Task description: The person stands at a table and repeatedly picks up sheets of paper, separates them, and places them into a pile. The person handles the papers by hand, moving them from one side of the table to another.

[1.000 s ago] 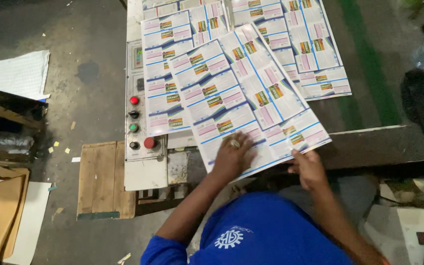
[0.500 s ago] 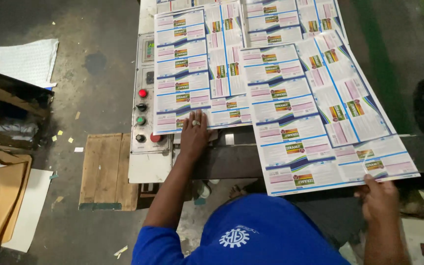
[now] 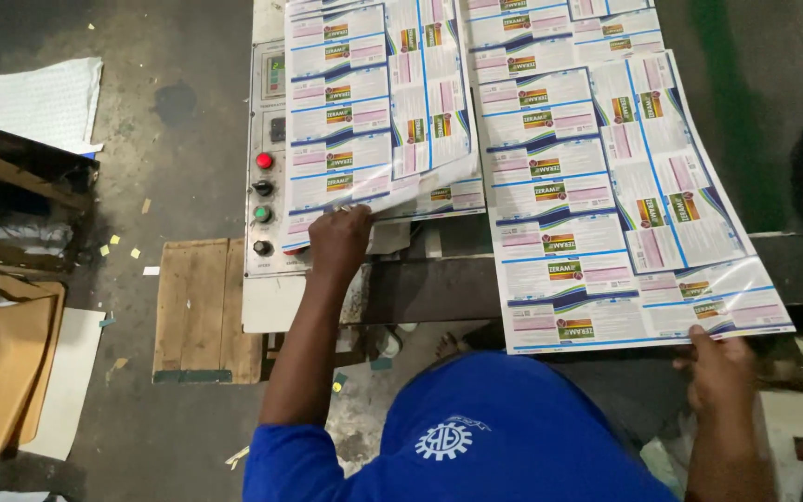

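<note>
At far left of the frame a wooden pallet (image 3: 202,311) lies on the floor beside a control panel (image 3: 264,186). Centre-left, the left hand (image 3: 338,240) is closed on the lower edge of a printed sheet (image 3: 374,102). At lower right, the right hand (image 3: 722,372) pinches the corner of a second sheet (image 3: 606,204), spread over the tabletop (image 3: 439,284).

Dim, stained concrete floor (image 3: 169,139) strewn with paper scraps. A wooden pallet (image 3: 202,311) lies beside a pale control panel (image 3: 267,186) with coloured buttons. Cardboard sheets (image 3: 2,372) lean far left, a dark crate (image 3: 20,200) above them.
</note>
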